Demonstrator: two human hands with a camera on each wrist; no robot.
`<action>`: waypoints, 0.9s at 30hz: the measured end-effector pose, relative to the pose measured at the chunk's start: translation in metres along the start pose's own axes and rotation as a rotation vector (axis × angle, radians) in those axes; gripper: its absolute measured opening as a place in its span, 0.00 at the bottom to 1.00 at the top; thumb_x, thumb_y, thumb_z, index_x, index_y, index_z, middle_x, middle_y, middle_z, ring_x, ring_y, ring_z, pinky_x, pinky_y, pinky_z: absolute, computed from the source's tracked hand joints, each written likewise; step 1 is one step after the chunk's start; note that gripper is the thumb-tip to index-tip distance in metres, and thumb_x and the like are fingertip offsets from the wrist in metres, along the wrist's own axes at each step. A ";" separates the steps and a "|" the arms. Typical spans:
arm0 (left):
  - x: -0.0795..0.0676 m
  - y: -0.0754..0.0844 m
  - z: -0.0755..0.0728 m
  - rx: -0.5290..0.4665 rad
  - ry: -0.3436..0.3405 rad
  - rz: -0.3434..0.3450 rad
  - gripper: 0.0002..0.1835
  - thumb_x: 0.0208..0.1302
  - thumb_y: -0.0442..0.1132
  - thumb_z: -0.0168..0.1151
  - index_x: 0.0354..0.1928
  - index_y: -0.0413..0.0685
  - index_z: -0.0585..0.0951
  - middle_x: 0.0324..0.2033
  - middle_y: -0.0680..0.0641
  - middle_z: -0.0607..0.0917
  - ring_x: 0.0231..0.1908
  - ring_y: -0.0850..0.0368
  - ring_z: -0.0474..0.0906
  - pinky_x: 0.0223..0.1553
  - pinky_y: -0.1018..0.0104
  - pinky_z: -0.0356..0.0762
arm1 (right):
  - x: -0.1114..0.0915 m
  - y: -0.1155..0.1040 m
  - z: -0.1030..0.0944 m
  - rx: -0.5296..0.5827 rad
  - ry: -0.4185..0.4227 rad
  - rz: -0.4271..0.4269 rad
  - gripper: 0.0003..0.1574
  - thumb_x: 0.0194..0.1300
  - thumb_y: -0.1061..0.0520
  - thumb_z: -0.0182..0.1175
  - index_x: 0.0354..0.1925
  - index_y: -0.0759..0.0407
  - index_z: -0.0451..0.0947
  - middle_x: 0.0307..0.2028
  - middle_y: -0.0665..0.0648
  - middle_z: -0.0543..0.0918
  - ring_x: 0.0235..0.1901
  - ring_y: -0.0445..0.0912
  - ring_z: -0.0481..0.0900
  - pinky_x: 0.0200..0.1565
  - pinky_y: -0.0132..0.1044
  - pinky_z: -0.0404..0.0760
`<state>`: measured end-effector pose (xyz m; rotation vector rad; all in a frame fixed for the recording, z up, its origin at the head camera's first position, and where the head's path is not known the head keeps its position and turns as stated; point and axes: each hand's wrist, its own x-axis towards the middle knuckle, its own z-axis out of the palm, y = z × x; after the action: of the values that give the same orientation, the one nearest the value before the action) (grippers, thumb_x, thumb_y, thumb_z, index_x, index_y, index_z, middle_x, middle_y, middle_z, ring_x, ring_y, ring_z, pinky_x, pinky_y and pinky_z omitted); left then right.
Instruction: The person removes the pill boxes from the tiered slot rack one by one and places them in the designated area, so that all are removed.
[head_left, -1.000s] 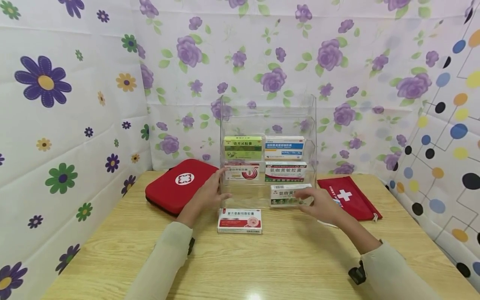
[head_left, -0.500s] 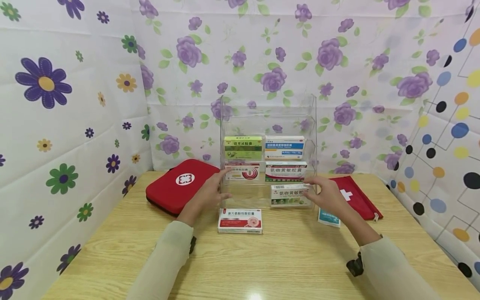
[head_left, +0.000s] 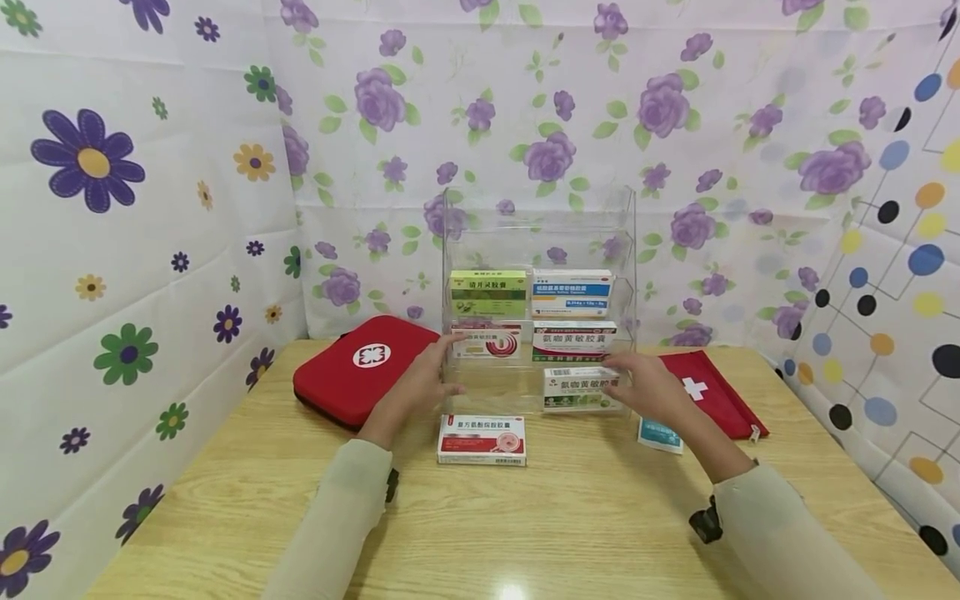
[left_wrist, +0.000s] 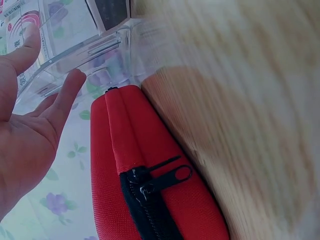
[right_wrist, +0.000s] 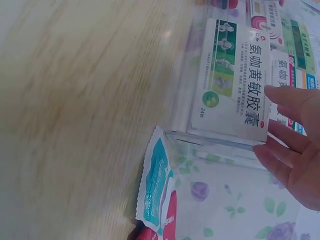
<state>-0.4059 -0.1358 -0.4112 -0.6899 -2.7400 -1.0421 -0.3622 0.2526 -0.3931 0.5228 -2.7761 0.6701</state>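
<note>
A clear acrylic tiered rack (head_left: 495, 390) stands on the table with medicine boxes in its tiers. Against its left side my left hand (head_left: 416, 385) is spread, fingers extended and holding nothing; the left wrist view has the same hand (left_wrist: 30, 135) beside the clear plastic. A white and green capsule box (head_left: 570, 390) sits in the lowest tier, at the right. My right hand (head_left: 651, 390) is at that box's right end, fingertips touching or very near it. In the right wrist view, the thumb and loosely bent fingers lie along the edges of the box (right_wrist: 227, 80), not wrapped round it.
A red and white box (head_left: 482, 440) lies before the rack. Above are a green box (head_left: 487, 296), a blue and white box (head_left: 572, 296) and two red-marked boxes. A red zipped case (head_left: 360, 375) lies left; a red pouch (head_left: 708, 392) and teal packet (head_left: 660, 433) lie right.
My right hand has drawn back slightly to the right, showing more of the white and green box's front and the teal packet. The left hand has stayed nearly still.
</note>
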 end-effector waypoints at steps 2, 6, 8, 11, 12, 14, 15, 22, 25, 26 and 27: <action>0.000 0.001 -0.001 0.008 -0.001 0.004 0.50 0.54 0.35 0.76 0.74 0.66 0.57 0.69 0.43 0.65 0.70 0.46 0.60 0.67 0.44 0.62 | 0.001 -0.002 -0.001 -0.006 -0.008 0.003 0.28 0.58 0.56 0.73 0.56 0.60 0.81 0.55 0.64 0.82 0.54 0.61 0.79 0.50 0.58 0.80; 0.001 0.002 -0.002 0.031 -0.005 0.007 0.50 0.54 0.37 0.76 0.73 0.63 0.57 0.69 0.42 0.65 0.70 0.47 0.59 0.68 0.45 0.60 | 0.003 -0.003 -0.002 -0.009 -0.012 -0.027 0.25 0.56 0.60 0.73 0.53 0.62 0.82 0.51 0.63 0.84 0.49 0.58 0.82 0.49 0.55 0.81; 0.001 0.002 -0.003 0.041 -0.007 0.002 0.50 0.54 0.37 0.76 0.73 0.63 0.57 0.68 0.42 0.66 0.70 0.47 0.60 0.68 0.45 0.61 | 0.003 -0.003 -0.002 -0.008 -0.012 -0.054 0.23 0.56 0.64 0.72 0.52 0.63 0.83 0.49 0.62 0.84 0.47 0.57 0.82 0.48 0.54 0.82; 0.002 0.003 -0.003 0.040 -0.012 -0.009 0.49 0.54 0.36 0.76 0.73 0.62 0.57 0.67 0.41 0.66 0.69 0.45 0.61 0.67 0.44 0.61 | 0.005 -0.001 -0.002 0.006 -0.002 -0.088 0.21 0.55 0.69 0.71 0.49 0.64 0.83 0.46 0.62 0.84 0.44 0.55 0.82 0.48 0.54 0.82; 0.002 0.003 -0.003 0.038 -0.013 -0.012 0.49 0.54 0.36 0.76 0.73 0.62 0.57 0.67 0.41 0.66 0.69 0.45 0.61 0.67 0.44 0.62 | 0.005 -0.001 -0.002 0.008 -0.001 -0.089 0.21 0.54 0.69 0.71 0.49 0.64 0.83 0.46 0.63 0.84 0.44 0.55 0.81 0.48 0.54 0.82; 0.002 0.002 -0.003 0.034 -0.016 -0.018 0.49 0.54 0.36 0.76 0.73 0.63 0.57 0.66 0.41 0.67 0.68 0.45 0.62 0.67 0.44 0.62 | 0.006 0.000 0.000 0.016 0.003 -0.090 0.21 0.54 0.70 0.71 0.48 0.64 0.84 0.46 0.62 0.84 0.44 0.55 0.81 0.48 0.54 0.81; 0.002 0.002 -0.003 0.035 -0.018 -0.020 0.49 0.54 0.37 0.76 0.73 0.63 0.57 0.66 0.41 0.67 0.68 0.45 0.62 0.67 0.44 0.62 | 0.006 0.001 0.000 0.019 0.002 -0.086 0.21 0.54 0.70 0.71 0.48 0.64 0.84 0.46 0.62 0.84 0.44 0.55 0.81 0.49 0.54 0.81; 0.002 0.002 -0.002 0.047 -0.021 0.002 0.49 0.54 0.37 0.76 0.74 0.60 0.56 0.66 0.39 0.66 0.69 0.44 0.61 0.67 0.44 0.61 | 0.007 0.002 0.002 0.022 0.010 -0.075 0.20 0.54 0.70 0.71 0.47 0.62 0.85 0.46 0.62 0.85 0.43 0.55 0.82 0.49 0.54 0.81; 0.001 0.002 -0.002 0.038 -0.022 0.002 0.49 0.54 0.36 0.76 0.74 0.60 0.56 0.66 0.39 0.66 0.69 0.43 0.61 0.68 0.43 0.60 | 0.006 0.003 0.002 0.024 0.024 -0.097 0.19 0.54 0.70 0.71 0.46 0.62 0.85 0.45 0.61 0.85 0.43 0.55 0.82 0.48 0.54 0.82; 0.001 0.002 -0.002 0.036 -0.024 0.000 0.49 0.55 0.36 0.76 0.74 0.60 0.56 0.66 0.38 0.66 0.69 0.43 0.61 0.68 0.43 0.61 | 0.006 0.003 0.003 0.024 0.033 -0.103 0.19 0.54 0.70 0.71 0.46 0.62 0.85 0.45 0.61 0.85 0.43 0.55 0.82 0.48 0.54 0.82; 0.001 0.003 -0.002 0.038 -0.025 -0.003 0.49 0.55 0.36 0.76 0.74 0.61 0.56 0.66 0.38 0.67 0.68 0.43 0.62 0.67 0.43 0.61 | 0.006 0.004 0.003 0.024 0.041 -0.110 0.18 0.54 0.70 0.71 0.46 0.62 0.85 0.45 0.61 0.85 0.44 0.55 0.82 0.48 0.54 0.81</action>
<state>-0.4059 -0.1349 -0.4080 -0.6982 -2.7753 -0.9865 -0.3691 0.2526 -0.3952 0.6538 -2.6822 0.6817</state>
